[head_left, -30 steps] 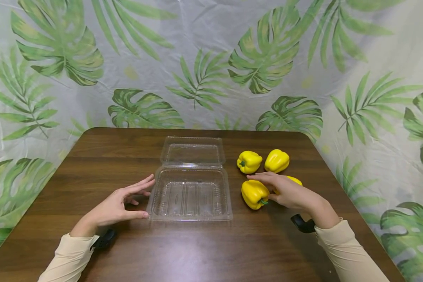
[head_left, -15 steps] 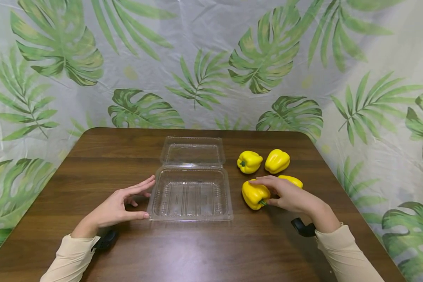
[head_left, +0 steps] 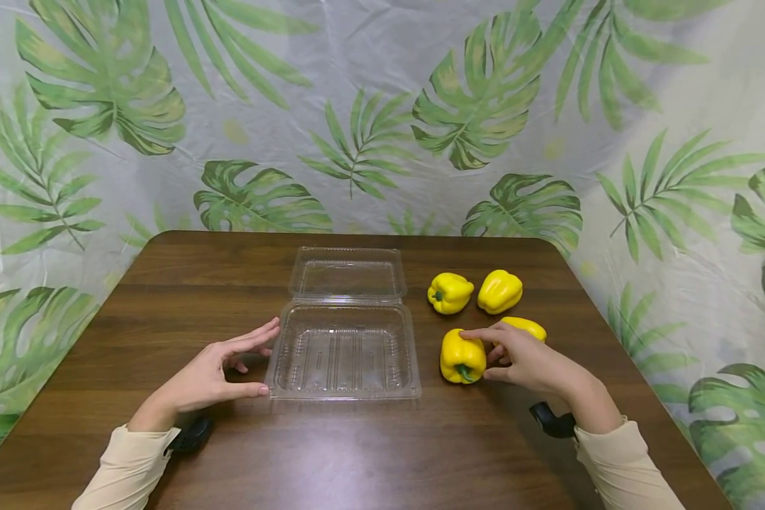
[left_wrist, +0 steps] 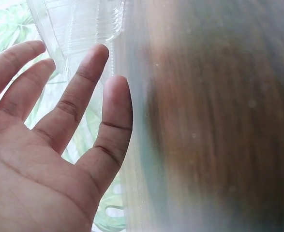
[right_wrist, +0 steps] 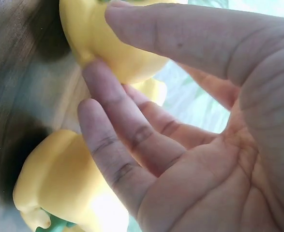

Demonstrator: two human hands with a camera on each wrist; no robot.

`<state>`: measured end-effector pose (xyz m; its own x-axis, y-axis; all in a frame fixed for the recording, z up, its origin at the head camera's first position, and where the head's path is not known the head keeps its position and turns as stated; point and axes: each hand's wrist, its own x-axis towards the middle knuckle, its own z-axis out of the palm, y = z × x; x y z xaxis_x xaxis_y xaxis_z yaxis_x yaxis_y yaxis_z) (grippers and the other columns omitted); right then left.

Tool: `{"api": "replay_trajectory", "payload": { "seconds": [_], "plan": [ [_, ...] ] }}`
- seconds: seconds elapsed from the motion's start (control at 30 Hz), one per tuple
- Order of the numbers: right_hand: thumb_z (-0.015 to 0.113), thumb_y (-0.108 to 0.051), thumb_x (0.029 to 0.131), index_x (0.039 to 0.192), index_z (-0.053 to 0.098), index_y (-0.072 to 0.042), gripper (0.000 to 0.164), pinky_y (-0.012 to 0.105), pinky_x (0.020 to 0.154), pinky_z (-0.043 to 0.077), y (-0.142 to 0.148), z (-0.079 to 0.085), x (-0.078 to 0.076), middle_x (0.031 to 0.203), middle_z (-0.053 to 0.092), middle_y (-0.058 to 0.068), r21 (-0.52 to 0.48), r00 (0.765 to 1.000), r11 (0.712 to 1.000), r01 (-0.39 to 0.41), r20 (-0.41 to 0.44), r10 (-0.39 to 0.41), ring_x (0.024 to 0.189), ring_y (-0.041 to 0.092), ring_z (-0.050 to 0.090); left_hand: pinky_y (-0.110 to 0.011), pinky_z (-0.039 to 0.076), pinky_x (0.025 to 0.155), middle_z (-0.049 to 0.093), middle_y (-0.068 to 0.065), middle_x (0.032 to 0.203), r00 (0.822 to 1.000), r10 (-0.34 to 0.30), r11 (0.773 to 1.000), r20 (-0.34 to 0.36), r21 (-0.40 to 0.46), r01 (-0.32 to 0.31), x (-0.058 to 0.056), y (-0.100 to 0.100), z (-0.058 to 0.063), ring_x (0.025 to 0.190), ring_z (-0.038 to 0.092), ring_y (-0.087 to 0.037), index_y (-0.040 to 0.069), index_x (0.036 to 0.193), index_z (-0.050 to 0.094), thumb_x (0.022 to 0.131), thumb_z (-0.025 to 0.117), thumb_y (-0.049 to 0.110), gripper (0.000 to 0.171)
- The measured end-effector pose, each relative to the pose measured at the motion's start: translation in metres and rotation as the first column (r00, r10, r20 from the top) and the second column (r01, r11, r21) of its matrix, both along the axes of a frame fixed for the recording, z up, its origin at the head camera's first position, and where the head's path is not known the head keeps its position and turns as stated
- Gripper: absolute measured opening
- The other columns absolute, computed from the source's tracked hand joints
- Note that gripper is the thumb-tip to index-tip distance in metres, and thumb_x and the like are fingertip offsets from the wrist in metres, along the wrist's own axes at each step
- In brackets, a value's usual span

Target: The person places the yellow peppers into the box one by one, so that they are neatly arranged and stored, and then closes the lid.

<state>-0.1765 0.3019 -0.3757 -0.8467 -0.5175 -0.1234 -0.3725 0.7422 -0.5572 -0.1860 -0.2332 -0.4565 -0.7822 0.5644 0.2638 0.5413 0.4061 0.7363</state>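
Observation:
Beside my left hand (head_left: 213,375) lies a clear plastic clamshell container (head_left: 344,354), hinged open flat, its lid (head_left: 348,275) at the back. My left fingertips and thumb lie along its left edge, fingers extended, as the left wrist view also shows. To the right, my right hand (head_left: 535,358) touches the nearest yellow bell pepper (head_left: 462,356), index finger on its top and thumb at its right side. The fingers look relaxed rather than closed around it. Its green stem faces forward. In the right wrist view, the thumb tip overlaps a yellow pepper (right_wrist: 127,58).
Behind are two more yellow bell peppers, one on the left (head_left: 450,293) and one on the right (head_left: 500,292). Another pepper (head_left: 525,327) is partly hidden behind my right hand. All stand on a dark wooden table (head_left: 357,453), with a leaf-print curtain (head_left: 370,142) behind.
My right hand has come down and slightly nearer over the nearest pepper. That pepper has turned, its stem swinging from the right side toward the front. The left hand and container stay put.

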Motion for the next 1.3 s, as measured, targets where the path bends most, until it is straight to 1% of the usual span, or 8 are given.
{"api": "replay_trajectory", "payload": {
  "seconds": [0.17, 0.37, 0.5, 0.63, 0.8, 1.0, 1.17, 1.3],
  "plan": [
    [0.083, -0.002, 0.092, 0.154, 0.057, -0.007, 0.067, 0.026, 0.083, 0.059, 0.002, 0.001, -0.001, 0.128, 0.063, 0.016, -0.033, 1.0, 0.999, 0.016, 0.011, -0.016, 0.098, 0.017, 0.069, -0.031, 0.056, 0.083, 0.04, -0.013, 0.173, 1.0, 0.007, 1.0, -0.002, -0.003, -0.007, 0.0, -0.001, 0.0, 0.125, 0.065, 0.003, 0.012, 0.162, 0.05, 0.087, 0.091, 0.02, 0.085],
    [0.081, 0.007, 0.088, 0.157, 0.054, -0.011, 0.076, 0.055, 0.1, 0.058, 0.001, -0.003, -0.005, 0.156, 0.055, 0.022, 0.006, 0.993, 0.998, -0.057, -0.106, 0.057, 0.139, 0.044, 0.057, -0.032, 0.056, 0.083, 0.04, -0.015, 0.172, 1.0, -0.001, 1.0, -0.007, -0.003, 0.001, -0.001, 0.0, -0.001, 0.124, 0.065, 0.003, 0.011, 0.161, 0.05, 0.087, 0.091, 0.02, 0.085],
    [0.07, 0.018, 0.087, 0.158, 0.054, -0.013, 0.08, 0.066, 0.106, 0.052, -0.004, -0.005, -0.01, 0.168, 0.04, 0.027, -0.035, 0.994, 0.994, -0.107, -0.042, 0.105, 0.15, 0.052, 0.045, -0.032, 0.056, 0.083, 0.04, -0.016, 0.172, 1.0, -0.002, 1.0, -0.01, 0.002, 0.002, 0.0, 0.0, -0.001, 0.124, 0.065, 0.002, 0.011, 0.161, 0.05, 0.087, 0.091, 0.019, 0.085],
    [0.066, 0.02, 0.084, 0.156, 0.056, -0.012, 0.08, 0.07, 0.112, 0.046, -0.005, -0.006, -0.014, 0.169, 0.038, 0.028, -0.083, 0.991, 0.989, -0.126, 0.042, 0.13, 0.151, 0.052, 0.043, -0.032, 0.055, 0.083, 0.04, -0.016, 0.172, 1.0, 0.0, 1.0, -0.012, 0.002, 0.0, 0.0, 0.0, -0.002, 0.124, 0.065, 0.001, 0.011, 0.161, 0.051, 0.087, 0.091, 0.02, 0.085],
    [0.077, 0.004, 0.089, 0.157, 0.056, -0.015, 0.073, 0.069, 0.115, 0.043, -0.006, -0.008, -0.016, 0.168, 0.039, 0.028, -0.091, 0.99, 0.99, -0.106, 0.088, 0.114, 0.152, 0.051, 0.043, -0.031, 0.056, 0.083, 0.041, -0.015, 0.172, 1.0, 0.002, 1.0, -0.015, -0.002, -0.002, 0.0, -0.001, -0.002, 0.124, 0.066, 0.001, 0.011, 0.161, 0.051, 0.087, 0.091, 0.021, 0.084],
    [0.089, -0.023, 0.089, 0.153, 0.057, -0.019, 0.072, 0.063, 0.118, 0.042, -0.007, -0.012, -0.018, 0.164, 0.051, 0.018, -0.058, 0.997, 0.996, -0.07, 0.039, 0.072, 0.148, 0.042, 0.051, -0.032, 0.056, 0.084, 0.04, -0.014, 0.172, 1.0, -0.001, 1.0, -0.019, 0.008, 0.001, 0.0, -0.001, -0.002, 0.125, 0.066, 0.0, 0.011, 0.16, 0.052, 0.087, 0.091, 0.02, 0.084],
    [0.091, -0.029, 0.087, 0.148, 0.057, -0.02, 0.07, 0.045, 0.112, 0.05, -0.01, -0.016, -0.022, 0.15, 0.063, 0.007, -0.07, 0.997, 0.996, -0.05, 0.047, 0.054, 0.131, 0.028, 0.062, -0.032, 0.056, 0.084, 0.041, -0.015, 0.172, 1.0, -0.006, 1.0, -0.029, 0.017, 0.007, 0.001, 0.0, -0.003, 0.125, 0.065, -0.001, 0.01, 0.159, 0.054, 0.087, 0.091, 0.02, 0.081],
    [0.091, -0.027, 0.087, 0.148, 0.055, -0.015, 0.071, 0.048, 0.11, 0.052, -0.011, -0.02, -0.024, 0.147, 0.064, 0.008, -0.104, 0.996, 0.994, -0.037, 0.073, 0.044, 0.13, 0.029, 0.063, -0.032, 0.056, 0.085, 0.04, -0.015, 0.173, 0.999, -0.009, 1.0, -0.034, 0.018, 0.009, 0.002, 0.001, -0.003, 0.126, 0.065, -0.001, 0.009, 0.157, 0.056, 0.087, 0.091, 0.02, 0.079]
  ]
}}
